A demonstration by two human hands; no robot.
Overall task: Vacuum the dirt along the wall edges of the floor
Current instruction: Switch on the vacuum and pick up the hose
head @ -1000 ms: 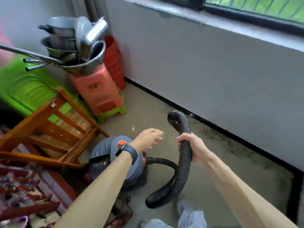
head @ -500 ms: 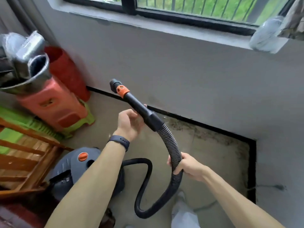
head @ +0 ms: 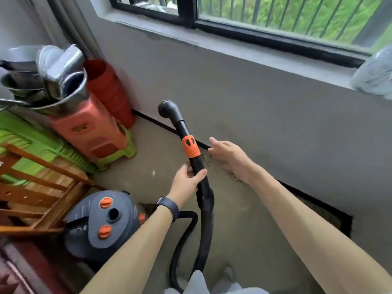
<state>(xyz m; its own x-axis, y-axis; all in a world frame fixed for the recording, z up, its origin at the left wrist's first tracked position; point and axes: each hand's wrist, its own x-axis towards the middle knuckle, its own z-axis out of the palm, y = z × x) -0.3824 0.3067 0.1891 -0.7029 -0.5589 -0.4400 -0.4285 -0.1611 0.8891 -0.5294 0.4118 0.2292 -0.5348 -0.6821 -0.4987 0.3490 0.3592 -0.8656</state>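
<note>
My left hand is wrapped around the smooth black wand of the vacuum hose, the thumb on one side and the fingers curled behind, just under the ribbed orange collar. On this wrist I wear a dark band. My right hand holds nothing; its fingers are spread and a little bent, and it hovers beside the wand, near the wall.

Above the collar the wand rises to a curved black nozzle with a round mouth. Under my left hand the rigid tube becomes a corrugated black hose, which hangs down, loops on the floor and runs to the vacuum canister. The canister is round, with a grey matte lid, orange knobs and one open port on top, and it stands at the left side of the floor.

The floor is dull, beige-grey and stained. Dark crumbs of dirt lie along its edge, where a black skirting strip meets the grey plastered wall. Above is a grey sill and a black-framed window with bars.

In the left corner of the floor a coral plastic stool stands on a green one, and it carries shiny steel pots. A red bucket is behind it, and a wooden chair lies tilted nearby.
</note>
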